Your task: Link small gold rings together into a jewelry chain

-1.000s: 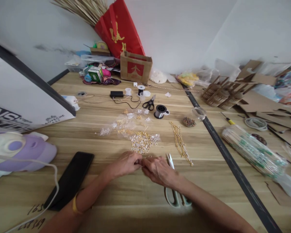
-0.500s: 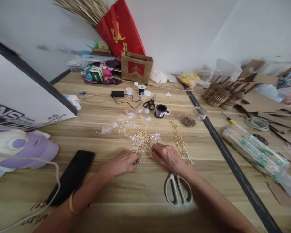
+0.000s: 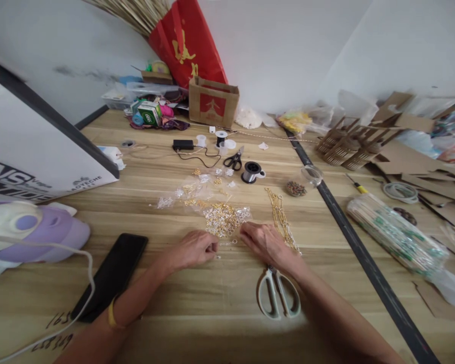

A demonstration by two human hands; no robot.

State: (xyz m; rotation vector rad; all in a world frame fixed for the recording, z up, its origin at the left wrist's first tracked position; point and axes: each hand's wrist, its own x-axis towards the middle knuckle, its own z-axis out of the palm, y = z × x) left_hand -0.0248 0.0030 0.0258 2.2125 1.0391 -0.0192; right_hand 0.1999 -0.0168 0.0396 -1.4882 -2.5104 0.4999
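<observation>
I look through one camera, worn on the person's head; it faces forward and down upon the table (image 3: 197, 311). The left hand (image 3: 194, 248) and the right hand (image 3: 264, 245) are near the middle of my view, rather close to the lens; the wall (image 3: 280, 50) stands farther, across the top.

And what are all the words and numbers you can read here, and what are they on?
"ENS" and "AOYECHE": white box; its other letters are cut off or blurred.
"165": handwritten on the tabletop.
"58369": handwritten below that, after an unclear mark.
Plane-like sign: brown paper bag; tiny print unreadable.
Too blurred: red bag, green-and-white box, plastic-wrapped pack.
</observation>
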